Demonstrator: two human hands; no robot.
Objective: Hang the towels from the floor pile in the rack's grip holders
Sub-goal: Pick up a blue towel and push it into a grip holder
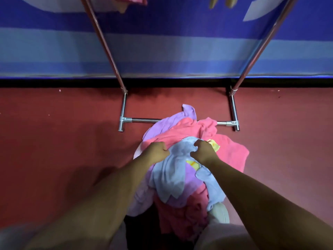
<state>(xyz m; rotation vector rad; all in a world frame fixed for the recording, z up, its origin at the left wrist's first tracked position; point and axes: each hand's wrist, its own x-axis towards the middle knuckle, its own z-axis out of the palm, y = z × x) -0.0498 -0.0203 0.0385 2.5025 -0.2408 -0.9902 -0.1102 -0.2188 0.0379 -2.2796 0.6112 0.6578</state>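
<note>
Head view, looking down at the pile of towels (180, 210) on the red floor (63, 132). Both hands have their fingers curled tight into the blue towel (173, 179) that lies on top. The left hand (156, 150) bunches its left edge, the right hand (204, 150) its upper fold, and the cloth sags between the two sets of fingers and back toward the wrists. The likely trouble is a tangle: the blue towel's lower end is folded in among the cloth below the wrists, so a quick lift could drag a neighbour up or scatter the heap. A bunched hold may also leave no clean edge to feed into a holder, and the grips themselves are out of sight above, so I cannot tell which are free. Just past the fingertips the pile lies over the base bar of the rack (144, 120), where a trailing corner could catch. Counted: two hands, one blue towel, and one yellow towel (214, 144) touching the right fingers, perhaps the same one showing again under that wrist. There is pink towel (234, 152) beyond and right of the fingers, purple towel (158, 127) beyond the left fingers, how many of each unclear. The single rack has two uprights, with a pink cloth (133, 0) and yellow cloth (228, 1) hanging far above.
</note>
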